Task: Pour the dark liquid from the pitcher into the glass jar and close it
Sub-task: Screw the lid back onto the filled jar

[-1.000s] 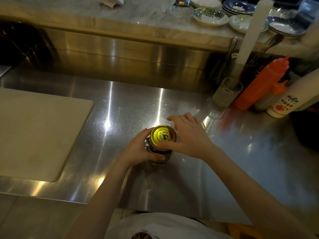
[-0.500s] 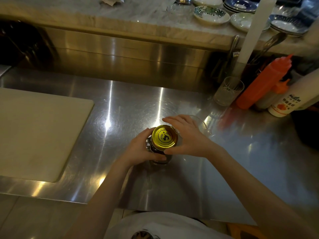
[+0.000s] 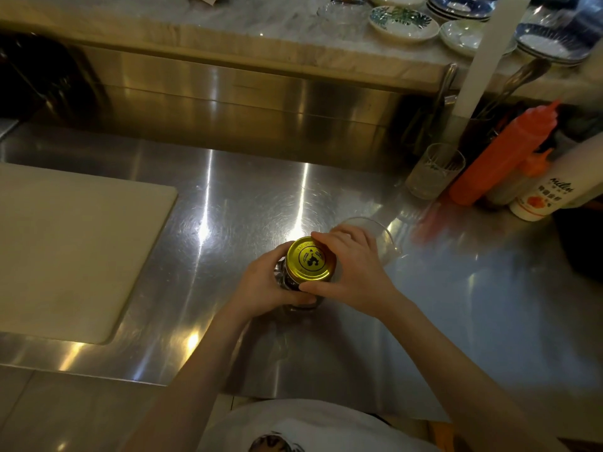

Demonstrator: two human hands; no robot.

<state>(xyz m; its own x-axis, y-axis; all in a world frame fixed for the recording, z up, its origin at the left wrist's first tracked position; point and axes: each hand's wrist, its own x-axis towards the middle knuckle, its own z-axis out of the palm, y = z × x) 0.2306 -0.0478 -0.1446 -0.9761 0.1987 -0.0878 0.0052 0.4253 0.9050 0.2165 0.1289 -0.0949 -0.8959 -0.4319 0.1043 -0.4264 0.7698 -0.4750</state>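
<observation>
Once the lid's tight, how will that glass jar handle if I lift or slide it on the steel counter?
The glass jar looks full of dark liquid, so probably heavy for its size. It is rigid glass, likely breakable if knocked. The steel counter looks smooth, so it may slide easily; lift it by the body, as the left hand holds it, not by the gold lid.

The right hand (image 3: 350, 267) has turned around the gold lid (image 3: 311, 260) during the last second. One second ago its fingers were spread flat over the right rim, with the thumb at the near-left edge of the lid; now the index finger reaches across the far edge and the thumb presses at the near edge, so the grip has rotated. The print on the lid is also at a different angle now. Behind the right hand, the rim of the clear pitcher (image 3: 381, 238) is more uncovered than before
</observation>
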